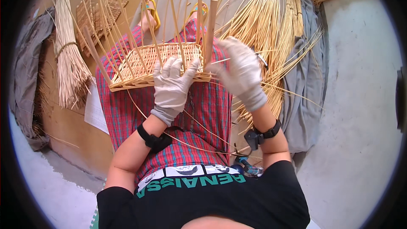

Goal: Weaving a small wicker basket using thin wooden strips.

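Note:
A half-woven wicker basket (137, 59) lies across my lap, its woven base flat and long thin stakes rising from its edges. Thick wooden posts stand at its near left corner and at its right side. My left hand (171, 78), in a pale work glove, grips the near woven edge, fingers spread among the stakes. My right hand (241, 65), gloved too, is smeared by motion just right of the right post (210, 32). A pale cane end (220, 60) sticks out beside its thumb; whether the fingers hold it is unclear. A long cane strand (190, 145) loops over my lap.
Loose cane (271, 21) spreads over a grey cloth (303, 114) at the right. A tied cane bundle (68, 59) and woven panels (101, 17) lie at the left. A paper sheet (96, 112) is by my left leg. A tool (249, 167) sits near my right hip.

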A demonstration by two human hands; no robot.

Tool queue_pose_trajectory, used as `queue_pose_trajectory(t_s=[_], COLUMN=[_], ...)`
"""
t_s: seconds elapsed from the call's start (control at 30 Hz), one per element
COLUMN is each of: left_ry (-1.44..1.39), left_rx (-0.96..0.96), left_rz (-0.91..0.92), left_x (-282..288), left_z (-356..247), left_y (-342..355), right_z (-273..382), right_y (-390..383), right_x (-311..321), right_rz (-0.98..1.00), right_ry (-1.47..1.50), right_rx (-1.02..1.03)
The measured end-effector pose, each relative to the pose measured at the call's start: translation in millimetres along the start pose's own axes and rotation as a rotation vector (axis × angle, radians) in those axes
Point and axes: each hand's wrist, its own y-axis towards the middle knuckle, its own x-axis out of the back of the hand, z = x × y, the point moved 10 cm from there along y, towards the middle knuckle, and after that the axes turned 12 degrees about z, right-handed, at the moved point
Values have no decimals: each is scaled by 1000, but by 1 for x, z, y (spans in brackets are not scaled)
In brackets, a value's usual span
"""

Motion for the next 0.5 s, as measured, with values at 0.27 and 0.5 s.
queue_pose_trajectory(t_s=[0.27,0.5], left_ry=[-2,-43], left_rx=[-64,-70], left_rz=[-21,23], left_x=[10,6], left_z=[13,32], left_y=[29,13], right_z=[-9,3], right_y=[9,24], right_x=[-36,-58], right_rz=[83,87], right_ry=[-61,10], right_rx=[267,381])
